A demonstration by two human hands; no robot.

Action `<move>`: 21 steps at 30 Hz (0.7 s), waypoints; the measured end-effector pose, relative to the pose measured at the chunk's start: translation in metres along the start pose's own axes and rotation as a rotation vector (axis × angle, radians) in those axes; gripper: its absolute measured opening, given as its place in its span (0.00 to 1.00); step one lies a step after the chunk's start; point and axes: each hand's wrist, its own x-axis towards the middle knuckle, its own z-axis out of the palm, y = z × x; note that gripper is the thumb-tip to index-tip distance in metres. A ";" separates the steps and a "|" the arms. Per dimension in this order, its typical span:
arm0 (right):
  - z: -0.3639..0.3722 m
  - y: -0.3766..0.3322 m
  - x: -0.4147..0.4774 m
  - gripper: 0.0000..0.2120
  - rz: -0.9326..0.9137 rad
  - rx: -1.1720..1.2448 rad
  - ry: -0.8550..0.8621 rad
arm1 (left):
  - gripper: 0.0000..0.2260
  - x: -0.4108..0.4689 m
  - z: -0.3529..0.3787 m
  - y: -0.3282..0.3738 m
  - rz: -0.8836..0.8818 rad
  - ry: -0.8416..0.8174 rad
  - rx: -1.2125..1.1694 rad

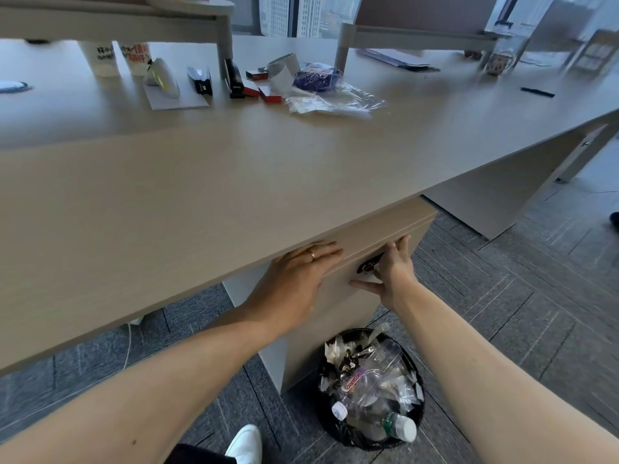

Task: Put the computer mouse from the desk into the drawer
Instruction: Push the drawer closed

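Here, both your hands are on the drawer front, and no mouse is in sight.

Your left hand (294,279) lies flat and open against the top edge of the drawer (378,242), likely steadying it, while your right hand (390,267) has its fingers spread around the dark handle (368,265), empty and not clearly closed on it. The drawer looks shut or nearly so. On the desk (234,182) you have two paper cups (104,58), two black staplers (201,81) and clutter, but I cannot tell where the mouse is. One full waste bin (371,390) stands just below.
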 end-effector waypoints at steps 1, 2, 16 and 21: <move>0.000 0.001 0.001 0.27 -0.005 0.009 -0.007 | 0.28 0.000 0.001 -0.001 0.006 0.004 0.001; 0.000 0.001 0.003 0.27 -0.006 0.011 -0.011 | 0.28 0.000 0.001 -0.002 0.013 0.007 0.006; -0.061 -0.082 -0.057 0.31 -0.167 -0.441 -0.026 | 0.36 0.000 -0.002 0.003 -0.001 -0.080 0.090; -0.116 -0.205 -0.189 0.26 -0.802 -0.597 0.061 | 0.41 -0.003 -0.025 0.025 -0.056 -0.321 0.190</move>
